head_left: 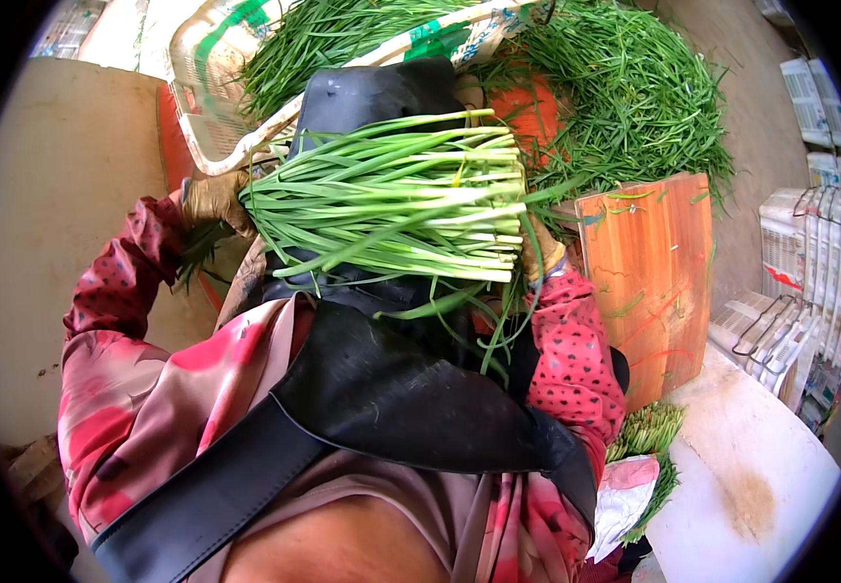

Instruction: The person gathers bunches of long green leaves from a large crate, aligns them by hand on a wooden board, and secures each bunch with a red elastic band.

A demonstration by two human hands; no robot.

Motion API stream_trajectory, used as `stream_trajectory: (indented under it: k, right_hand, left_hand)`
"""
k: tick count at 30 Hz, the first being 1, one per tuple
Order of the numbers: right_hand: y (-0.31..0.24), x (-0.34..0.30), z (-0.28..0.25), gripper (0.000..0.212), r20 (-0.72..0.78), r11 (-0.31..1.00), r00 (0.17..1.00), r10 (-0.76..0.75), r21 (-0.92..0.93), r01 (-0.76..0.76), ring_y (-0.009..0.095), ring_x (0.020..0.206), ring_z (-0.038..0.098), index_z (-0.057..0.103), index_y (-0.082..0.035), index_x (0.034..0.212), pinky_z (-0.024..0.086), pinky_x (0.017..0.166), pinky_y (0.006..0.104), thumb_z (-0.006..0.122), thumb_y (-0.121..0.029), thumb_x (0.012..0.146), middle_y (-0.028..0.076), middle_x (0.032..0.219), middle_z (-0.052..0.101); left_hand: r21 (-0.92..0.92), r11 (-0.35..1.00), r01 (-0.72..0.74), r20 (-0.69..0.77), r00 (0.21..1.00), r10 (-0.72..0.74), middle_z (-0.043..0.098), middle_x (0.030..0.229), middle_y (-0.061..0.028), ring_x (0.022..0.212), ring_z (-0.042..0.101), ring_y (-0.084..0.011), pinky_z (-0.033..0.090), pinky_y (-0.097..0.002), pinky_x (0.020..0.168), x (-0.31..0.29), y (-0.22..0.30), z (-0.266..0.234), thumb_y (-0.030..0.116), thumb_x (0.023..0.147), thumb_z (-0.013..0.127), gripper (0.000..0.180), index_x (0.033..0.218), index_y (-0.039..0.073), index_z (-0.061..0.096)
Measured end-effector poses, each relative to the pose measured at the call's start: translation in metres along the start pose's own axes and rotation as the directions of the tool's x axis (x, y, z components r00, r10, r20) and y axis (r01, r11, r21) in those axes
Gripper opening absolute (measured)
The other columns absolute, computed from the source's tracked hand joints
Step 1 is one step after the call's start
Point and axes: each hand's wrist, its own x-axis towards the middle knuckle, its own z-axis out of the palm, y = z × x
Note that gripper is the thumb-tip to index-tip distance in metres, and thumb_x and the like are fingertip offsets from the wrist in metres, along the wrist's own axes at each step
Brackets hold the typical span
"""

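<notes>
A loose bunch of green chives (pixel 391 199) lies across my lap on a black apron (pixel 391 379), its pale cut stems to the right and its leaf tips to the left. My left hand (pixel 218 201), in a brown-stained glove, is closed around the leafy end. At the stem end, my right hand (pixel 544 250) holds the bunch from the side, its fingers partly hidden behind stems and stray leaves. Several long leaves hang below the stems near my right wrist.
A white plastic basket (pixel 208 146) with more chives stands beyond my lap. A large heap of chives (pixel 624 92) lies at the far right. Nearby are a wooden board (pixel 649 291) with scraps, trimmed chives (pixel 649 428) below it, and stacked white crates (pixel 809 262).
</notes>
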Motion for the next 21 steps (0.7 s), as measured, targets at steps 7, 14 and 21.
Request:
stream_trajectory:
  k: [7,14,21]
  right_hand:
    - [0.006,0.016,-0.025,0.035,-0.064,0.994,0.996,-0.067,-0.094,0.060,0.010,0.058,0.057,0.055,-0.005,0.117,0.049,0.053,0.0248,0.054,-0.031,0.093,0.004,0.084,0.066]
    - [0.008,0.009,-0.134,0.061,-0.194,0.953,0.969,-0.150,0.232,0.194,0.003,0.037,0.042,0.050,0.002,0.121,0.026,0.029,0.0167,0.047,-0.052,0.092,0.013,0.086,0.067]
    - [0.036,0.085,-0.032,0.042,0.333,0.809,0.821,-0.463,0.538,0.238,0.028,0.108,0.054,0.041,-0.004,0.134,0.051,0.087,0.0386,0.034,-0.025,0.098,0.015,0.127,0.052]
  left_hand:
    - [-0.118,0.988,-0.101,-0.067,0.993,0.094,0.065,0.087,-0.0015,0.074,0.057,-0.0127,0.050,-0.0308,0.063,-0.003,-0.013,0.018,-0.001,0.054,0.076,0.054,0.106,0.004,0.063]
    - [-0.148,0.976,-0.161,-0.107,0.983,0.146,0.065,0.080,-0.0015,0.071,0.057,-0.0120,0.050,-0.0302,0.059,-0.001,-0.025,0.015,-0.004,0.056,0.074,0.048,0.102,0.004,0.063]
    - [-0.159,0.974,-0.163,-0.211,0.969,0.127,0.063,0.086,0.0021,0.075,0.056,-0.0084,0.047,-0.0253,0.064,-0.016,0.007,0.019,-0.005,0.063,0.069,0.045,0.107,0.002,0.062]
